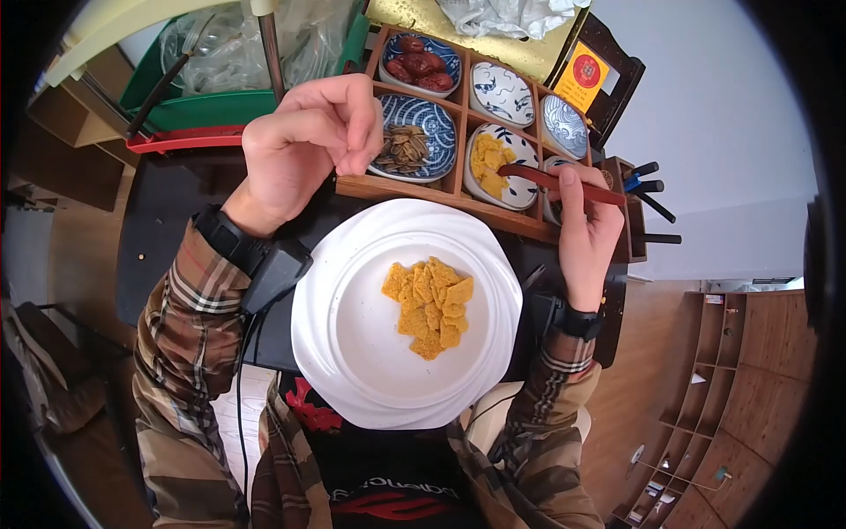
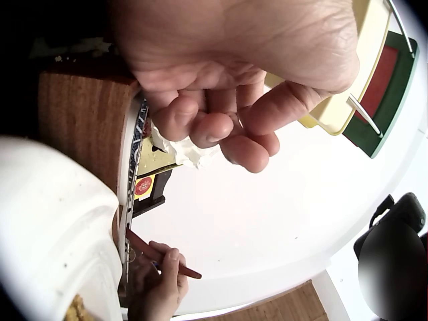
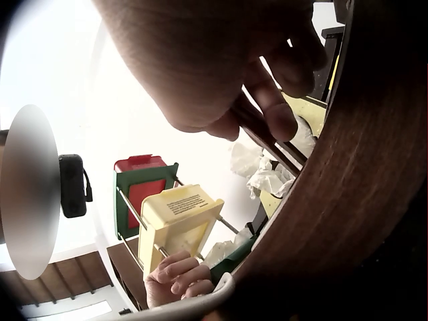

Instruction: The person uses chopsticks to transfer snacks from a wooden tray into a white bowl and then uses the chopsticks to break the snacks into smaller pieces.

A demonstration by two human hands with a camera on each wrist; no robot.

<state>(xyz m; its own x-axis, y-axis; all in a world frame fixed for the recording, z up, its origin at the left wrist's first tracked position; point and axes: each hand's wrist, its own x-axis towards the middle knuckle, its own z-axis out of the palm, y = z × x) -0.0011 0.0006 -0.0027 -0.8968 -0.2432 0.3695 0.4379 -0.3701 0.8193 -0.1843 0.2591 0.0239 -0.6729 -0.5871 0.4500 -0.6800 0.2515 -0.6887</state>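
Note:
My right hand (image 1: 589, 231) pinches reddish-brown wooden tongs (image 1: 577, 187) between thumb and fingers. Their tips reach into a leaf-patterned bowl (image 1: 518, 191) of yellow pieces (image 1: 490, 162); two slim arms show in the right wrist view. Raised beside a blue-patterned bowl (image 1: 438, 116) of brown seeds (image 1: 403, 148), my left hand (image 1: 300, 145) has loosely curled fingers (image 2: 212, 128) and holds nothing. A large white dish (image 1: 322, 353) in front of me bears a heap of golden crisps (image 1: 429, 304). All the small bowls stand in a divided wooden tray (image 1: 414, 196).
Other tray compartments hold a bowl of red dates (image 1: 420, 66), a patterned white bowl (image 1: 502, 93) and a blue-patterned one (image 1: 564, 125). A green bin (image 1: 167, 113) with plastic bags stands back left. Dark-handled tools (image 1: 650, 187) stick out of a wooden holder at right.

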